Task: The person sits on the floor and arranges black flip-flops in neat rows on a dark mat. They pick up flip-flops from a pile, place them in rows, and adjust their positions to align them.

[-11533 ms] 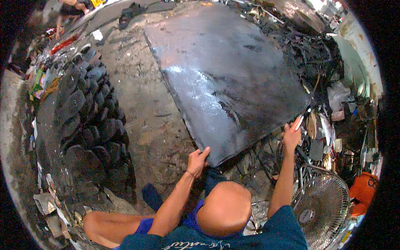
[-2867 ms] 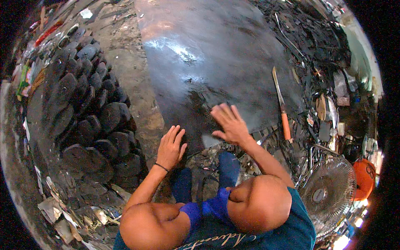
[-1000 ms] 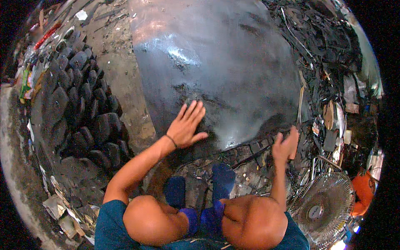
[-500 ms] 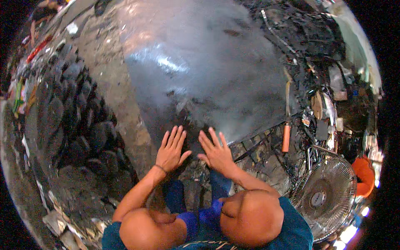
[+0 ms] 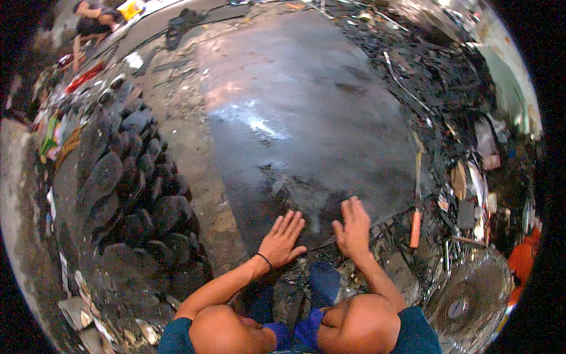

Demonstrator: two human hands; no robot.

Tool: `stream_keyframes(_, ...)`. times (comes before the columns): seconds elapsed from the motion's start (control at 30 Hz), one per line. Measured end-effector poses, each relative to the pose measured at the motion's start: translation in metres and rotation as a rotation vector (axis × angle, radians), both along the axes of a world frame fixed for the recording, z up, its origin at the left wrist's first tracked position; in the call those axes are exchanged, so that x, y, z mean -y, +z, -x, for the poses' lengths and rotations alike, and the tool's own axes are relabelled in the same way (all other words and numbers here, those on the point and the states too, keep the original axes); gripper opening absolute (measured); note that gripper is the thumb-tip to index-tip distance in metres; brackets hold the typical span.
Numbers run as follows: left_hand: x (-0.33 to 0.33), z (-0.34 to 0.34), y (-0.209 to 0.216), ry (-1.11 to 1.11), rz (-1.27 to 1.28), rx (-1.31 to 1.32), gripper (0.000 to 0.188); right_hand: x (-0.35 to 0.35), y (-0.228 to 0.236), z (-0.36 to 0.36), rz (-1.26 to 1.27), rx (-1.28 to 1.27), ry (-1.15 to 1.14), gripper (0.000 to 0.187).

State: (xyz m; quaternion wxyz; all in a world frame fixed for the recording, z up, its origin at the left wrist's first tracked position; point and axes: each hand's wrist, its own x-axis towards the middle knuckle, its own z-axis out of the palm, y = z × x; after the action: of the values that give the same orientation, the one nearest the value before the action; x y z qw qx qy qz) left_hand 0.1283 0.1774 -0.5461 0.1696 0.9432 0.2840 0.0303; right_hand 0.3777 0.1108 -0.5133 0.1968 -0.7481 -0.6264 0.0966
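A large dark sheet (image 5: pixel 318 159), smooth and shiny in places, lies spread on the ground in front of me. Over its near edge my left hand (image 5: pixel 283 241) is palm down, fingers stretched out, with a thin dark band on the wrist. My right hand (image 5: pixel 354 229) lies flat in the same way a little to the right, fingers pointing away from me. Neither hand holds anything. Whether the palms press on the sheet or hover just above it, I cannot tell. Dark wrinkled marks (image 5: pixel 277 177) show on the sheet beyond my fingers.
On the left stands a heap of black oval pieces (image 5: pixel 132 194). A long blade with an orange handle (image 5: pixel 415 229) lies by the sheet's right edge. Black scraps (image 5: pixel 436 71) cover the ground at the far right. A round fan (image 5: pixel 466 295) is near right. Another person (image 5: pixel 97 17) sits far left.
The view has shifted, so the sheet sits lower and farther right in it. My hands have moved apart, the right one outward and farther onto the sheet. Both stay flat.
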Motion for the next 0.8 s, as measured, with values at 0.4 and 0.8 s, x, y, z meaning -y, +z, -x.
stream_keyframes(0.4, -0.026, 0.050, -0.004, 0.187, -0.075, -0.079, 0.077, -0.029, -0.030, 0.031, 0.093, 0.140, 0.258, 0.067)
stream_keyframes(0.8, 0.028, 0.229, 0.158, 0.622, -0.573, 0.250, 0.029, 0.003, -0.067, -0.066, 0.016, -0.420, -0.200, 0.038)
